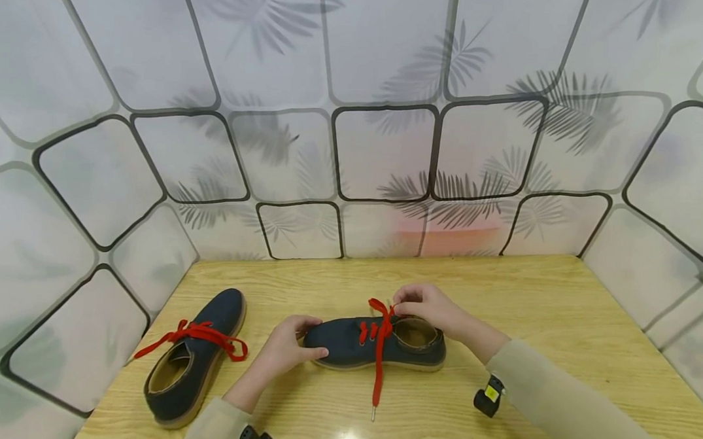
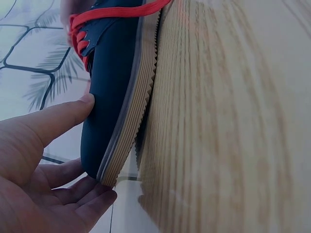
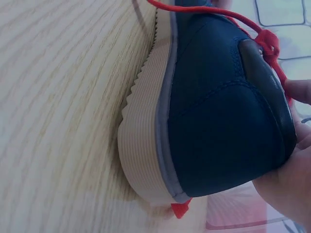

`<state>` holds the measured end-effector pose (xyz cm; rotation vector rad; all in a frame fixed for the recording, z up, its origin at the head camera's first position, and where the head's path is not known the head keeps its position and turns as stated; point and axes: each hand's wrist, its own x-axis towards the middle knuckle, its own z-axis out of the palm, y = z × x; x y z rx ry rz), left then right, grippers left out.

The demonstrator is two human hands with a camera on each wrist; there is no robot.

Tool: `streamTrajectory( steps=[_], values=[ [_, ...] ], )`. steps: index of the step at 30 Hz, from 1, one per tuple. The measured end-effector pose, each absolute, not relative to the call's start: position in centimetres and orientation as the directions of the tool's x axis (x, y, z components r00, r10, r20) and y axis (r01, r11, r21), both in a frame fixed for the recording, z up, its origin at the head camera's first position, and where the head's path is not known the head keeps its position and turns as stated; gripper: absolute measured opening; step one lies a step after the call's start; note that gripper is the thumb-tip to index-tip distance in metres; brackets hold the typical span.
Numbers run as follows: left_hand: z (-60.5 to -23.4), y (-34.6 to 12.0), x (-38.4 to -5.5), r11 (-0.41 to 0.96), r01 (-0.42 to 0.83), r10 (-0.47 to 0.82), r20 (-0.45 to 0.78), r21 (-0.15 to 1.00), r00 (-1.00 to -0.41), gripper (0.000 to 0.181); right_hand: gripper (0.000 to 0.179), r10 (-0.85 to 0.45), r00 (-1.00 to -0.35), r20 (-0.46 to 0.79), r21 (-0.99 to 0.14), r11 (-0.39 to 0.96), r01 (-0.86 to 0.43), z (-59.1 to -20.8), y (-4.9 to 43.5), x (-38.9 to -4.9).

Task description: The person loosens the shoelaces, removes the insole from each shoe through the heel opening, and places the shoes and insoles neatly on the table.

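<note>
A dark blue shoe [image 1: 339, 345] with a tan sole lies across the middle of the wooden table, its toe pointing left. My left hand [image 1: 285, 349] grips the toe, and in the left wrist view the thumb presses the upper while the fingers curl round the tip of the sole [image 2: 127, 131]. At the shoe's opening my right hand [image 1: 432, 309] pinches the red shoelace [image 1: 378, 361] close to its knot. One lace end hangs over the near side onto the table, with its metal tip showing. Part of the right hand is hidden behind the heel [image 3: 218, 141] in the right wrist view.
A matching blue shoe [image 1: 225, 312] stands at the left of the table, its red lace [image 1: 205, 332] tied in a bow. Patterned fabric walls [image 1: 384, 152] enclose the wooden table [image 1: 536, 306] at the back and sides.
</note>
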<state>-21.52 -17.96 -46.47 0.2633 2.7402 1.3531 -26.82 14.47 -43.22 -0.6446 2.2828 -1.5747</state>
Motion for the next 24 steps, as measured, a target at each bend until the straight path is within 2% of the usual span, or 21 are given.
streamTrajectory(
  steps=[8, 12, 20, 24],
  values=[
    [-46.6, -18.0, -21.6, 0.594, 0.119, 0.189, 0.005, 0.796, -0.982, 0.057, 0.015, -0.455, -0.890, -0.011, -0.975, 0.202, -0.091, -43.3, 14.5, -26.6],
    [-46.5, -18.0, -21.6, 0.594, 0.116, 0.188, 0.002, 0.796, -0.982, 0.058, 0.010, -0.469, -0.883, -0.011, -0.971, 0.216, -0.103, -43.2, 14.4, -26.6],
    [-46.6, -17.9, -21.6, 0.598, 0.117, 0.186, 0.005, 0.793, -0.983, 0.058, 0.009, -0.625, -0.773, 0.104, -0.857, 0.339, -0.389, -42.5, 14.1, -26.8],
    [-46.6, -17.9, -21.7, 0.596, 0.118, 0.186, 0.006, 0.795, -0.982, 0.058, 0.005, -0.659, -0.742, 0.125, -0.809, 0.365, -0.460, -42.4, 14.1, -26.8]
  ],
)
